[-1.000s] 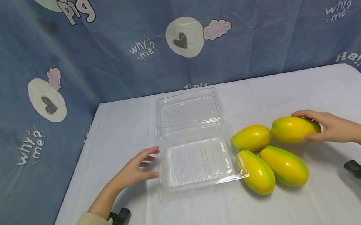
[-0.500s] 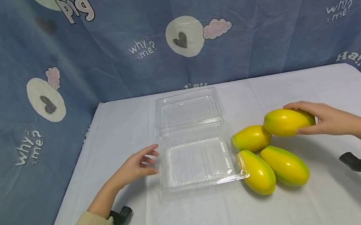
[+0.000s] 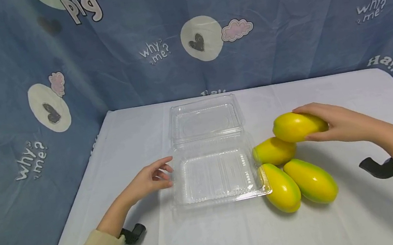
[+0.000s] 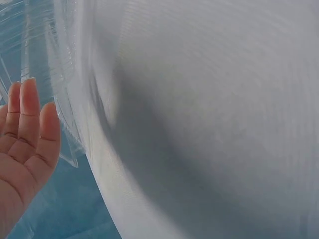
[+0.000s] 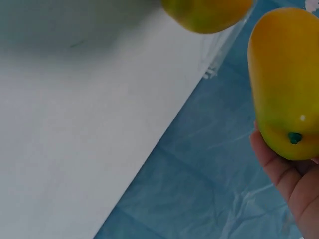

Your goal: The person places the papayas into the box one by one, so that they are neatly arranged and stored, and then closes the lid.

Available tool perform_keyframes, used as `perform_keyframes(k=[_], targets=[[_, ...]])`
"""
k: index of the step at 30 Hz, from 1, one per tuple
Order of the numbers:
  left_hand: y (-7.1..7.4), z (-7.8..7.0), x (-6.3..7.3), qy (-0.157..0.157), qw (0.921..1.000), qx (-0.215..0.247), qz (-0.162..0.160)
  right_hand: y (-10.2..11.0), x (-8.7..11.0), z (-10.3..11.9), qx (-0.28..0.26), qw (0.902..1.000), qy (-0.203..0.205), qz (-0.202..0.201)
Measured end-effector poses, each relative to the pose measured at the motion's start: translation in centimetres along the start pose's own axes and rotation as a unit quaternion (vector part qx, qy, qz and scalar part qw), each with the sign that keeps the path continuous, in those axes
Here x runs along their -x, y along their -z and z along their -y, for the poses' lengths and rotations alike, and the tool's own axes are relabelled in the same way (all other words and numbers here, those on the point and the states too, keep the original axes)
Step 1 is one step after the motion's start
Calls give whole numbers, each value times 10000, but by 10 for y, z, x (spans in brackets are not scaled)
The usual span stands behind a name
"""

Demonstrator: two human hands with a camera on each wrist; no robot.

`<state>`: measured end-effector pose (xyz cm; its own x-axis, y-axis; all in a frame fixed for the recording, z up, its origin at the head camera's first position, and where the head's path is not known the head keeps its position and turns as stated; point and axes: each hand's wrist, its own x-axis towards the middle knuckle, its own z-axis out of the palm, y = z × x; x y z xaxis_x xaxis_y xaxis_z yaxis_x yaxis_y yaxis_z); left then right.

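Over the white table (image 3: pixel 217 238), right hand (image 3: pixel 337 122) grips papaya (image 3: pixel 294 126)

The right hand (image 3: pixel 337 122) is gripping a papaya (image 3: pixel 296 126) and holding it in the air above three more papayas (image 3: pixel 295 171) lying together on the white table (image 3: pixel 236 235) — just right of the box (image 3: pixel 217 174). The left hand (image 3: pixel 148 179) is resting with relaxed fingers at the box's left edge — its clear lid (image 3: pixel 203 118) is lying open behind it.
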<state>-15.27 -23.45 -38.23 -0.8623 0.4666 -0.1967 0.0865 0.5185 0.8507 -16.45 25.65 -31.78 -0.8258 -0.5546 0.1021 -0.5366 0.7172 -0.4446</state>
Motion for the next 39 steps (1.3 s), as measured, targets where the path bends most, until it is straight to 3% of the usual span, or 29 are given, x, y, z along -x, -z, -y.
perform_keyframes(k=[3,11,18,39], targets=[[0,1,0,-2,10000,30,-18,0,-7,6,-33,9999,-112,72],[1,2,-3,41,9999,95,-23,0,-23,17,-37,9992,226,341],[-1,1,-3,129,9998,169,-25,-1,-36,25,-108,9983,182,541],[-1,-2,-3,216,9994,267,-32,-15,-62,43,15,9974,194,693]])
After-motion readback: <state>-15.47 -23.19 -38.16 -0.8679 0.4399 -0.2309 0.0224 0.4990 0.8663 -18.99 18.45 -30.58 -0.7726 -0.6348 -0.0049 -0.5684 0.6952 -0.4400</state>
